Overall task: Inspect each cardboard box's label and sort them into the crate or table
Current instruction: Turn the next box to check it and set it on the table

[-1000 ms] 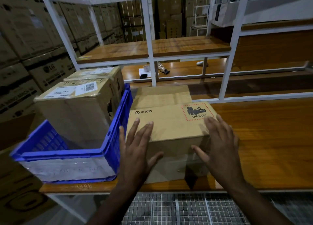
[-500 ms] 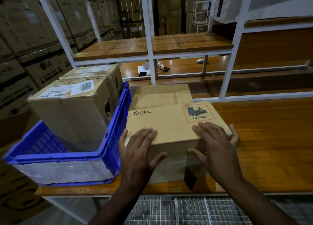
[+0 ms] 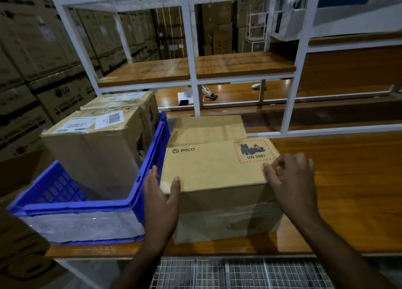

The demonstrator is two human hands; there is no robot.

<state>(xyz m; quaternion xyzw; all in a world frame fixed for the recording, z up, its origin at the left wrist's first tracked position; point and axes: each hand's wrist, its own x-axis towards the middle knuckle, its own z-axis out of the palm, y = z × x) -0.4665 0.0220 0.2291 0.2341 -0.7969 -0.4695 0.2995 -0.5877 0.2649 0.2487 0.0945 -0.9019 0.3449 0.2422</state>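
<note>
While left hand (image 3: 159,199) slid beside box (image 3: 217,169), right hand (image 3: 291,180) seemingly curled.

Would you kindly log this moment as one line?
PICO box on table; left hand against left edge; right hand at right edge, blurred

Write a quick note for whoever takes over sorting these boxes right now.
Left hand: fingers flat against the left side of the front box, thumb on top.
Right hand: fingers curled on that box's top right edge.
Where: the front box stands on the table beside the blue crate; a plain box sits directly behind it.
Done: the crate holds a near box and a far box, both labelled.
Left: check the front box's label and sort it; the plain box may still need sorting too.
</note>
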